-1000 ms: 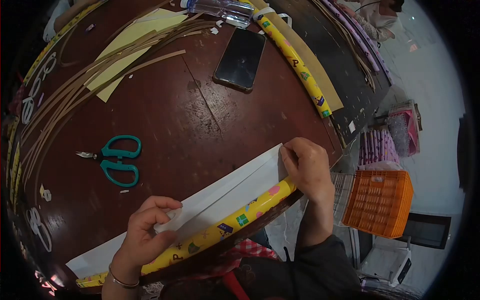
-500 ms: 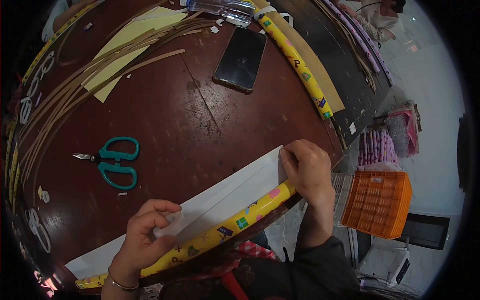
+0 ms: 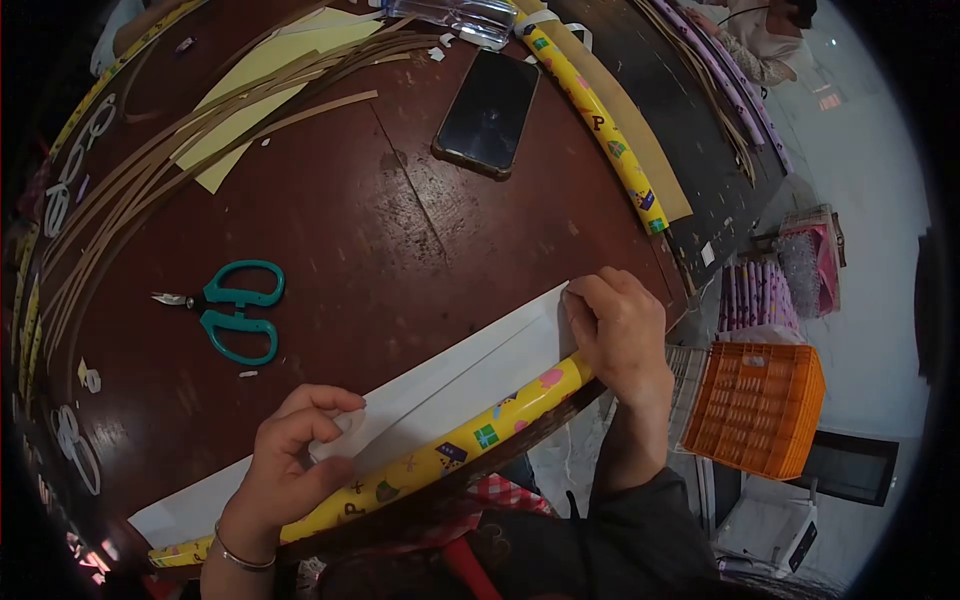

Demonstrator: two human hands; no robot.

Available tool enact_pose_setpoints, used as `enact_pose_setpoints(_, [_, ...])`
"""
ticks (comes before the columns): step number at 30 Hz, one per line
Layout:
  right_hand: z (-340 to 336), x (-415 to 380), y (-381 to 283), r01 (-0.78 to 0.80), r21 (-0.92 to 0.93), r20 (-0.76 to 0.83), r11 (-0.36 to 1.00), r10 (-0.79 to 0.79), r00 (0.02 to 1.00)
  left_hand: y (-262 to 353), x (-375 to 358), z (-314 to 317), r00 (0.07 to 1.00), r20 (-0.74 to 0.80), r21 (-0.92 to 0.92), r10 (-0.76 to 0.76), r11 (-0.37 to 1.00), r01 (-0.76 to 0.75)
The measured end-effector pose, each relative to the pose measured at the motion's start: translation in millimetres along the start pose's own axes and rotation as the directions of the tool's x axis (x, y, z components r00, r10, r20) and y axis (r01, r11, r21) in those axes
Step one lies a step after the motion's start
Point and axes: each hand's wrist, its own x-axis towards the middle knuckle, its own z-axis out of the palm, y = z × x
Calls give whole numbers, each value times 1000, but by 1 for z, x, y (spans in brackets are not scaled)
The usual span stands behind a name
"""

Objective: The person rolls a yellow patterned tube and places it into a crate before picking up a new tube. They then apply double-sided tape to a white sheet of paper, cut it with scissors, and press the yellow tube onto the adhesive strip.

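Observation:
A sheet of patterned wrapping paper [image 3: 455, 385] lies white side up along the near table edge, its yellow printed part [image 3: 520, 408] rolled toward me. A thin dark line runs lengthwise across the white side. My right hand [image 3: 622, 325] is closed at the sheet's right end, thumb and fingers pinched at its upper corner. Over the left part of the sheet, my left hand [image 3: 295, 450] curls its thumb and fingers around a small whitish translucent piece [image 3: 345, 436], whose kind I cannot make out. Teal-handled scissors [image 3: 240, 312] lie on the table up and left of this hand.
A phone [image 3: 487, 112], a clear plastic bottle [image 3: 465, 18] and another yellow roll [image 3: 610, 135] lie farther back. Brown strips [image 3: 190, 130] cross yellow paper [image 3: 215, 172] at left. An orange crate [image 3: 760, 410] stands right of the table. Another person [image 3: 760, 45] is at the upper right.
The view has shifted slightly. Both hands stay in nearly the same places, and the thin line on the white sheet shows longer and clearer between them.

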Motion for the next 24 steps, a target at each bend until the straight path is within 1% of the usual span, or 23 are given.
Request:
enact_pose_setpoints(2, [-2,1,-1,76,-64,-2,995,-77,997,-1,0,0,1000,4,-1,11,1000,-11])
enact_pose_setpoints(3, [-3,1,-1,84,-60,-1,995,-85,996,-1,0,0,1000,10,10,13,1000,-13])
enact_pose_setpoints(5, [-5,-1,-4,183,47,-70,982,-180,981,-2,0,0,1000,7,19,17,1000,-18])
enact_pose_setpoints(6, [-5,-3,-6,193,47,-69,980,-189,979,-3,0,0,1000,11,42,22,999,-22])
enact_pose_setpoints(8, [-3,-9,-9,320,131,-106,938,-308,946,-1,-1,0,1000,6,61,27,998,-27])
enact_pose_setpoints(12, [3,-22,-10,352,173,-54,920,-348,936,5,0,5,999,-22,142,30,990,-26])
enact_pose_setpoints(14, [5,-25,-9,281,175,-45,943,-278,960,6,-2,4,998,-41,172,45,984,-37])
enact_pose_setpoints(16, [7,-26,-9,281,173,-48,944,-277,960,6,-3,3,990,-111,161,88,985,-70])
enact_pose_setpoints(17, [7,-26,-9,274,170,-52,947,-269,962,6,-4,2,989,-116,160,89,985,-70])
enact_pose_setpoints(19, [6,-27,-10,264,157,-33,952,-263,964,8,-5,1,987,-152,191,47,981,-17])
enact_pose_setpoints(21, [3,-27,-11,259,149,-13,954,-260,966,7,-6,-1,987,-154,214,53,977,-19])
enact_pose_setpoints(23, [0,-29,-14,263,155,62,952,-275,959,11,-11,-3,986,-159,240,53,971,-13])
enact_pose_setpoints(24, [1,-31,-16,269,163,63,949,-282,957,15,-15,-4,986,-166,225,-1,974,39])
